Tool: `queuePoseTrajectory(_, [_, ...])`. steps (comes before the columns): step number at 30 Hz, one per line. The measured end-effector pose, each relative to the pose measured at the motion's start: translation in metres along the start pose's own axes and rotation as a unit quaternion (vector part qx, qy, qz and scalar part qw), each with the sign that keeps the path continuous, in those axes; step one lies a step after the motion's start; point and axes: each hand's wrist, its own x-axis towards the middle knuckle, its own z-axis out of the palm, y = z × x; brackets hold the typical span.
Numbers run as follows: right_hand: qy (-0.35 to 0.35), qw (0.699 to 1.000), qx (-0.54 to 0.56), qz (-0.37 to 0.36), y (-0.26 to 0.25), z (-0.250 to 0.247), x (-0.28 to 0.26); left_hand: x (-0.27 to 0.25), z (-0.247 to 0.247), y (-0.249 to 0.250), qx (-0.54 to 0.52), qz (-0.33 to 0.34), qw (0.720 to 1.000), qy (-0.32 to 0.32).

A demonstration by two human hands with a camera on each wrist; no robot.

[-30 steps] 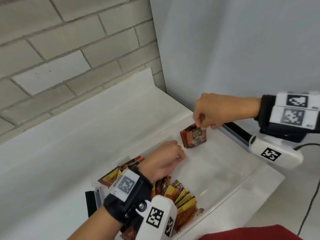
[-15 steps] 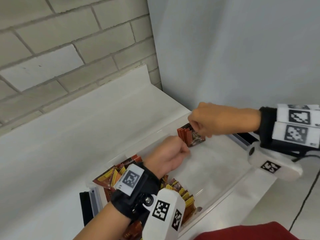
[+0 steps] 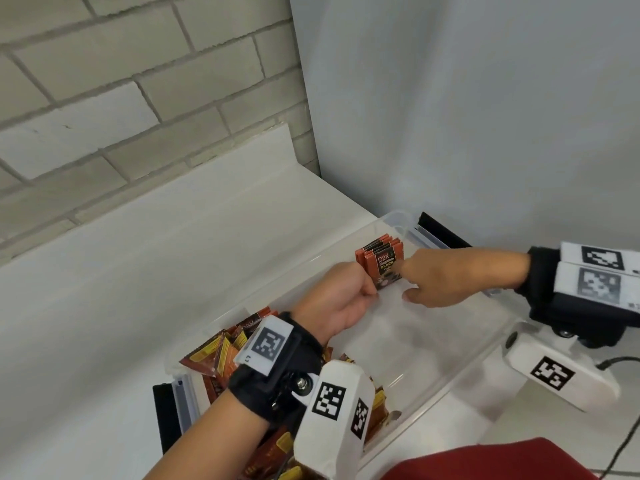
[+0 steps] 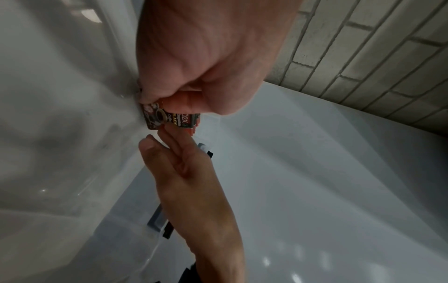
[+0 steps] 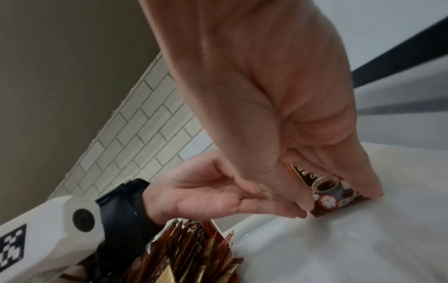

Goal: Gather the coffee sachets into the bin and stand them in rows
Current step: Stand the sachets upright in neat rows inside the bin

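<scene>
Pale brick wall and a grey panel meet in a corner behind the white desk (image 3: pixel 145 258). On the desk stands a clear plastic bin (image 3: pixel 446 372). In the head view a small row of coffee sachets (image 3: pixel 380 261) stands upright in the far corner of the bin. The left hand (image 3: pixel 341 299) is curled and touches the lower left edge of the row, while the right hand (image 3: pixel 440 282) lays straight fingers on the front sachet. A loose pile of sachets (image 3: pixel 221 351) lies at the near end of the bin, partly hidden by the left wrist.

From the left wrist view, the left hand (image 4: pixel 194 63) pinches the sachet row (image 4: pixel 167 118) with bent fingers, and the right hand (image 4: pixel 179 162) reaches it with stretched fingers.

From the right wrist view, the right hand (image 5: pixel 278 114) presses flat on the front sachet (image 5: pixel 329 193), which stands on the bin floor. The left hand (image 5: pixel 213 193) is beside it with fingers together at the sachet edge. The pile (image 5: pixel 194 254) is below.
</scene>
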Motion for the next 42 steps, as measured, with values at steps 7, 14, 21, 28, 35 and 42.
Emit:
queuePoseTrajectory(7, [0.010,1.000,0.028,0.007,0.001,-0.003,-0.002,0.006,0.006,0.000,-0.002,-0.001,1.000,0.002])
queuePoseTrajectory(14, [0.002,0.999,0.041,0.004,0.000,0.000,-0.003,0.006,0.007,0.000,-0.003,0.006,1.000,0.009])
queuePoseTrajectory(21, [0.000,0.999,0.053,0.002,0.001,0.001,0.001,0.004,0.011,0.000,-0.012,0.000,1.000,0.010])
queuePoseTrajectory(28, [0.004,0.999,0.054,-0.002,0.004,0.001,0.004,-0.001,0.011,0.002,-0.010,-0.002,1.000,0.011])
queuePoseTrajectory(35, [-0.013,0.999,0.047,-0.011,0.003,-0.004,-0.004,-0.025,0.006,0.009,0.021,-0.005,0.999,0.024])
queuePoseTrajectory(42, [-0.033,0.979,0.178,-0.089,-0.020,-0.021,-0.023,-0.074,-0.034,0.035,0.307,0.047,0.950,-0.038])
